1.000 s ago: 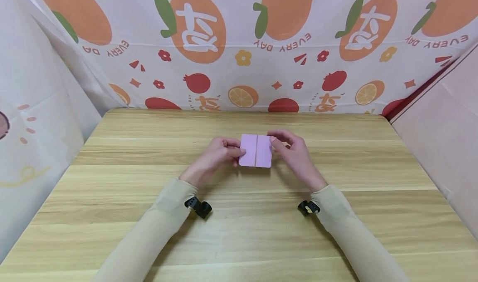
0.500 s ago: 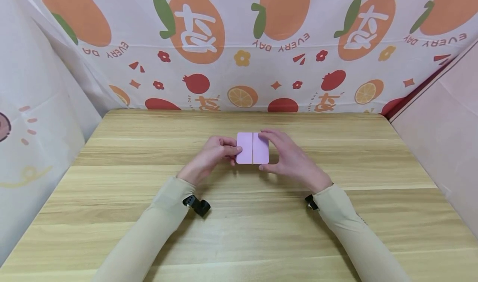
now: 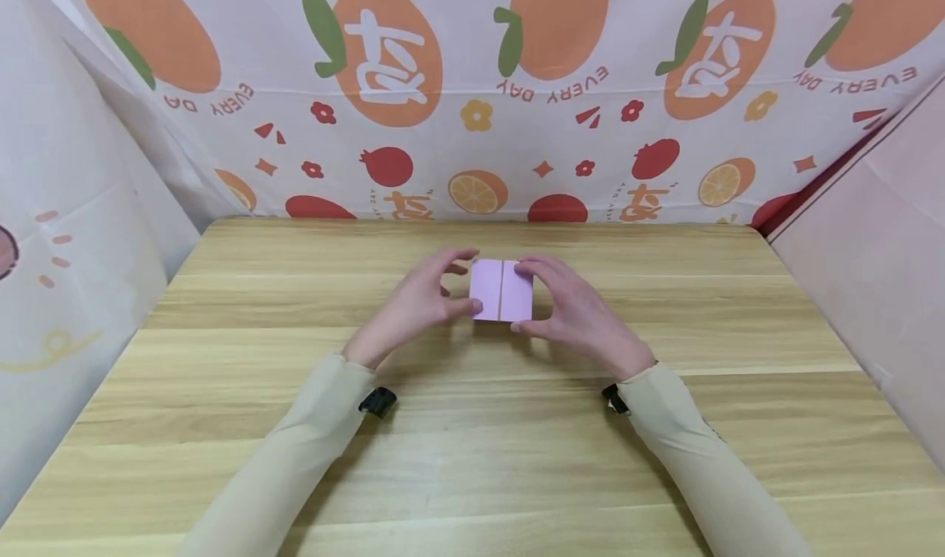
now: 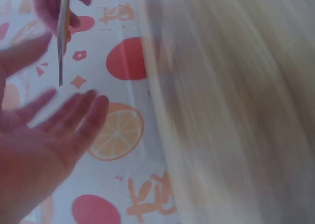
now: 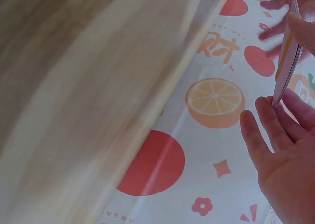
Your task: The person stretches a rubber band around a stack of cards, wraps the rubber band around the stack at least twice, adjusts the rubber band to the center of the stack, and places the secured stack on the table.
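Note:
A thin pink square piece (image 3: pixel 487 286), with rounded corners and a seam down its middle, is held above the table. My right hand (image 3: pixel 579 315) grips its right side, thumb at the lower edge and fingers at the upper. Seen edge-on in the left wrist view, the pink square (image 4: pixel 61 51) shows layered edges and a yellow-orange face. My left hand (image 3: pixel 413 299) is spread at its left side, the thumb overlapping the lower left corner in the head view. In the left wrist view my left hand (image 4: pixel 39 150) appears apart from the piece, its fingers extended.
A wood-grain table (image 3: pixel 472 458) lies under both hands. Behind its far edge hangs a white curtain (image 3: pixel 435 147) printed with fruit. Pale cloth panels (image 3: pixel 81 171) stand at the sides. Each wrist wears a small black camera (image 3: pixel 378 402).
My right hand has shifted from pinching the upper right corner to gripping the top and bottom edges. My left hand has let go of the left edge and spread its fingers.

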Demonstrator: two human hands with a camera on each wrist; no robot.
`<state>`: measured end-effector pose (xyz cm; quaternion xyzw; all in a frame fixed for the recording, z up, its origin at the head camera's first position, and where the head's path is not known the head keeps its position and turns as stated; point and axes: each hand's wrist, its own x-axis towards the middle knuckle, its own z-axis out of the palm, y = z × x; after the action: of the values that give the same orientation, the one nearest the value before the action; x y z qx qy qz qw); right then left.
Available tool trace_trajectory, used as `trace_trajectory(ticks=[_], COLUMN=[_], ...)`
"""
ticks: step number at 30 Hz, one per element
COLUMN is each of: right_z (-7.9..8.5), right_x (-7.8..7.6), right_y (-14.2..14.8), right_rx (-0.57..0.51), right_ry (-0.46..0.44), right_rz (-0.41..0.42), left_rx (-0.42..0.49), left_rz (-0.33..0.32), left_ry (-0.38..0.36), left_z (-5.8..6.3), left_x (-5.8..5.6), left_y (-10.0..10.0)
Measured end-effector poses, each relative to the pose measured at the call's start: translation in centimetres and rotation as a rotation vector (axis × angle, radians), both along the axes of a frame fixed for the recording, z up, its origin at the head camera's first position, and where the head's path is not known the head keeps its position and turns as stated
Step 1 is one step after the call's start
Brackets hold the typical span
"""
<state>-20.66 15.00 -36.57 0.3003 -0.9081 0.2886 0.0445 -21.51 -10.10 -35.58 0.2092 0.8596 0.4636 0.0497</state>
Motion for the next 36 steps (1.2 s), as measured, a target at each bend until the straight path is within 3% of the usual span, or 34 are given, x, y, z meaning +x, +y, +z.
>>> trace_trajectory(ticks=[5, 12, 26, 36], right_z=[-0.1, -0.4, -0.3, -0.2], right_x=[-0.1, -0.4, -0.5, -1.1], right_y=[0.1, 0.0, 0.0, 0.3], right_rx=[0.0, 0.027, 0.07, 0.13], right_ry=[-0.015, -0.027, -0.068, -0.144], right_rz=[-0.002, 0.006, 0.03, 0.091], left_rx=[-0.165, -0.22, -0.258, -0.326], left_rz=[-0.116, -0.106, -0.125, -0.153], left_ry=[0.176, 0.238, 0.242, 0.19], left_z=[-0.2, -0.4, -0.4, -0.7], left_x=[0.2, 0.4, 0.3, 0.0], left_y=[-0.1, -0.3, -0.5, -0.7])
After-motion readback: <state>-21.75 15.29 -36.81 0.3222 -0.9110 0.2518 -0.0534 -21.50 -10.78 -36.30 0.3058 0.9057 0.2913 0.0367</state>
